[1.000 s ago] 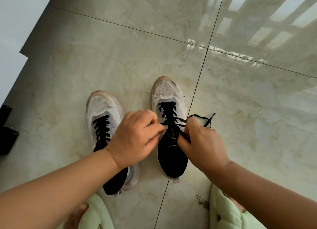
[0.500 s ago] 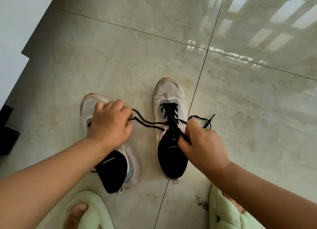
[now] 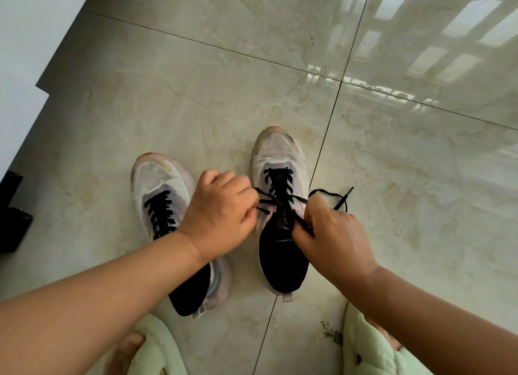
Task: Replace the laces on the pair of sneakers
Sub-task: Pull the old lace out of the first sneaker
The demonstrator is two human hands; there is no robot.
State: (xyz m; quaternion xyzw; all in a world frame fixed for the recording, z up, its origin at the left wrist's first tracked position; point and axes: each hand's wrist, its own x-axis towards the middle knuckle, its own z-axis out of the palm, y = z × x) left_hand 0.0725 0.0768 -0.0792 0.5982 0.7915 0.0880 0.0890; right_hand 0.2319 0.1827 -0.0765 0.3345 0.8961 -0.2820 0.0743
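The 2 sneakers stand side by side on the tiled floor (image 3: pixel 196 88), toes pointing away. The left sneaker (image 3: pixel 165 195) already carries a black lace through its eyelets; the right sneaker (image 3: pixel 280 212) is the one being worked. The left hand (image 3: pixel 221 214) has its fingers curled around one end of the black lace (image 3: pixel 280 198) beside the upper eyelets, and the right hand (image 3: pixel 333 234) pinches the other end, which loops out to the right with its tip (image 3: pixel 346 196) free in the air.

The likeliest fault from here is uneven tension — if one hand pulls harder, the lace would slide through the eyelets and leave one end too short to tie. The free tip could also slip out of the right hand's pinch, and the loose loop may catch or twist, giving a crossed row that sits crooked. The shoe itself is held by nothing but the lace, so a sharp tug could drag or tip it on the glossy tile.
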